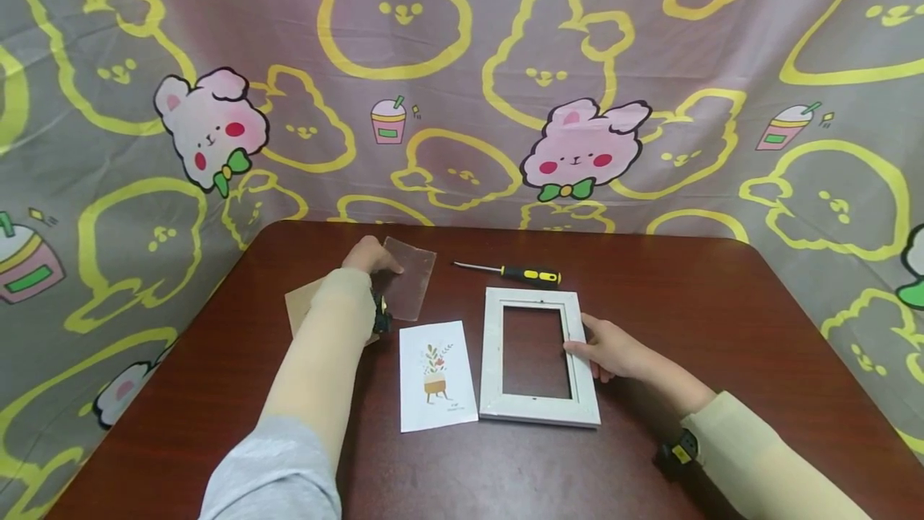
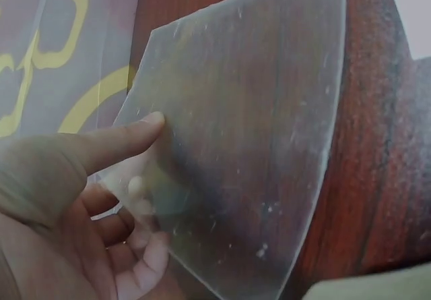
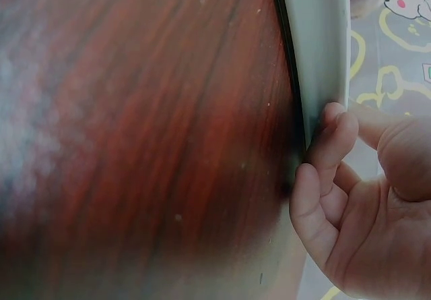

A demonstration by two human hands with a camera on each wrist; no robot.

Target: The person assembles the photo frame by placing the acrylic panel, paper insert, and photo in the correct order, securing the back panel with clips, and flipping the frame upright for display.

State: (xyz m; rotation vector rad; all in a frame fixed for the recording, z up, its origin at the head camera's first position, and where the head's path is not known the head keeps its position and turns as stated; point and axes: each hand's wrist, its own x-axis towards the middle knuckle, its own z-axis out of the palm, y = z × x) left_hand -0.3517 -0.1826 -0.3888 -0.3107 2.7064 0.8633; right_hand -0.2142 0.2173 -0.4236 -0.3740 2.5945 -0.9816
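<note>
In the head view my left hand pinches a clear plastic sheet at its left edge. The left wrist view shows the thumb on top of the scuffed, see-through sheet, with fingers beneath it. My right hand grips the right side of a white picture frame, thumb over the inner edge. Through the frame's opening the tabletop is visible. Curled fingers hold the frame's side in the right wrist view. Just left of the frame lies a white print with a potted-plant drawing.
Behind the frame lies a screwdriver with a black and yellow handle. A tan board sits partly hidden under my left forearm. Beyond the dark red-brown table hangs a patterned curtain.
</note>
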